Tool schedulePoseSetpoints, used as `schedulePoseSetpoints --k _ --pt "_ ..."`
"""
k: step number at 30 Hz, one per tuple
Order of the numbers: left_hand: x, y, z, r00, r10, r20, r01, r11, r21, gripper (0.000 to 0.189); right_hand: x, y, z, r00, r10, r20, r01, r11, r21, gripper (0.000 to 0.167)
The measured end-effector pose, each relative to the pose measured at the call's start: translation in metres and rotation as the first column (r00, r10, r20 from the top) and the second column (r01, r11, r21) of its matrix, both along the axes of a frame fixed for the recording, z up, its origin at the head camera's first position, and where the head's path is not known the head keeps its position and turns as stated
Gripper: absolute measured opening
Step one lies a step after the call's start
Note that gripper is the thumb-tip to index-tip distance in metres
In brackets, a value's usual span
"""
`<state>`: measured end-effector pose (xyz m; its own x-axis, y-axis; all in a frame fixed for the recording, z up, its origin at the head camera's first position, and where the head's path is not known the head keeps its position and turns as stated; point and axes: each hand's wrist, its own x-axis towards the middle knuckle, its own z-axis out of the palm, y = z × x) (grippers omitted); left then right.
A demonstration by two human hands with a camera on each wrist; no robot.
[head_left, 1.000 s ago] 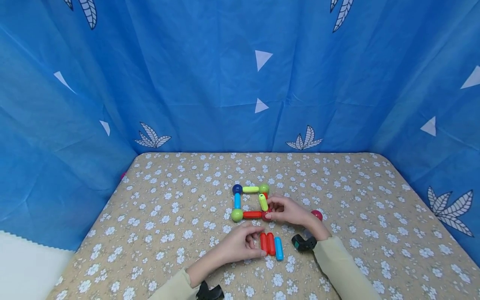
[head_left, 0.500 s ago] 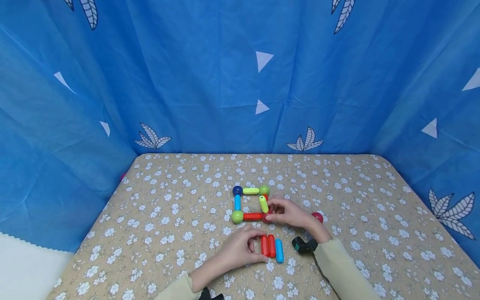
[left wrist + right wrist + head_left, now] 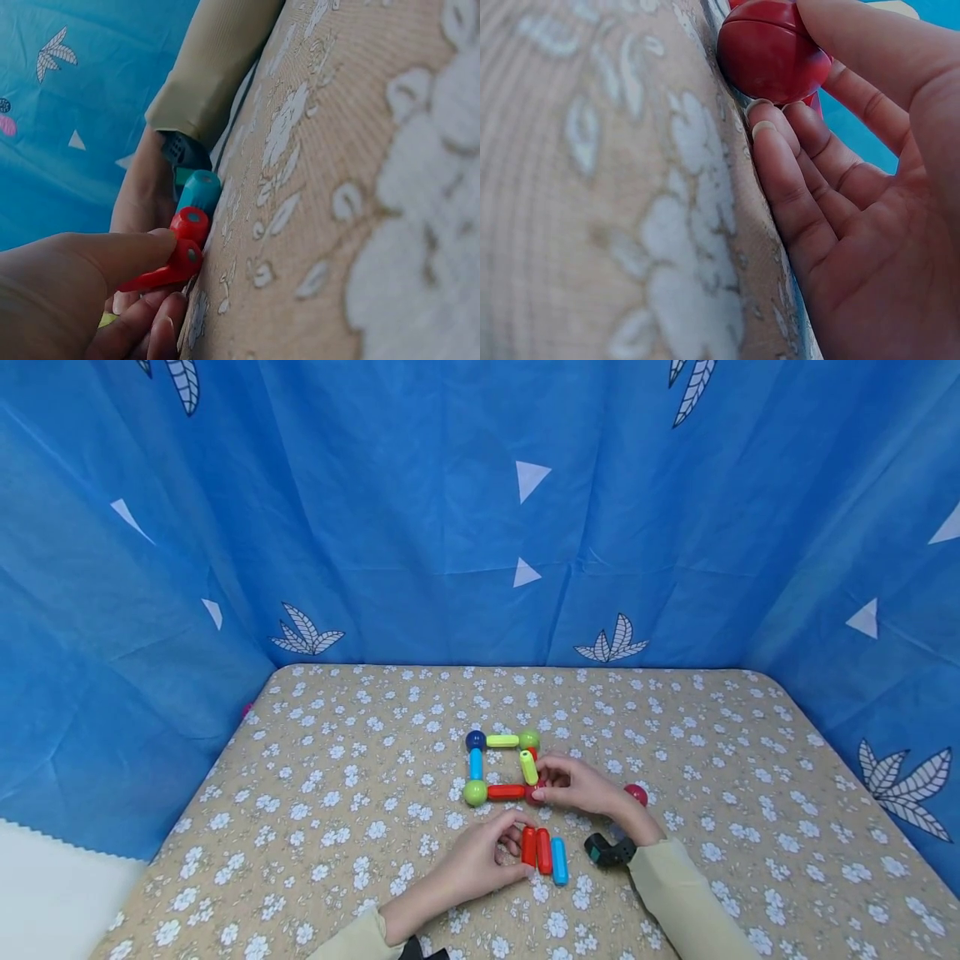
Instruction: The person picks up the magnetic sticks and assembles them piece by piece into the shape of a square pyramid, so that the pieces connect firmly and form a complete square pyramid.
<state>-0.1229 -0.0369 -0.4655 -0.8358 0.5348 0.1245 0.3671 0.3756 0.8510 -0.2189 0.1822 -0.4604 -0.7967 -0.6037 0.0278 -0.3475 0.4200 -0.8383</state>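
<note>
- My left hand (image 3: 480,853): thumb and index pinch the leftmost red rod (image 3: 528,847), faceted plastic, beside a second red rod (image 3: 543,852). Grabbing step, I reckon; next calls for a gentle lift.
- Yellow-green rod (image 3: 528,767) tilts up off a glossy, seamed red corner ball (image 3: 769,56).
- My right hand (image 3: 576,785) grips that ball, probably steadying.

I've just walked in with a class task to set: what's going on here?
Someone is working on a flowered cloth. The right hand holds a red ball at the near right corner of a four-sided ball-and-rod frame; a yellow-green rod slants up there. The left hand grips the leftmost red rod in a row of three, beside another red rod and a blue rod. A second red ball lies farther right.
</note>
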Motion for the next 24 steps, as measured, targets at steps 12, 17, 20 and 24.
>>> schedulePoseSetpoints --k 12,17,20,24 --pt "-0.012 -0.010 0.010 0.988 0.025 0.151 -0.057 0.975 0.213 0.033 -0.002 0.000 -0.002 1.000 0.024 -0.011 -0.024 1.000 -0.018 0.021" --pt "-0.029 -0.024 0.022 0.981 0.124 0.149 -0.160 0.953 0.259 0.046 -0.001 0.002 -0.004 0.999 0.031 -0.009 -0.031 0.999 -0.029 0.020" --pt "-0.040 -0.033 0.027 0.974 0.181 0.136 -0.214 0.933 0.289 0.046 -0.001 0.001 -0.003 1.000 0.022 -0.002 -0.022 1.000 -0.021 0.020" --pt "-0.054 -0.043 0.027 0.959 0.254 0.123 -0.279 0.922 0.269 0.039 0.002 -0.001 0.002 1.000 0.008 0.007 -0.008 1.000 0.006 0.020"
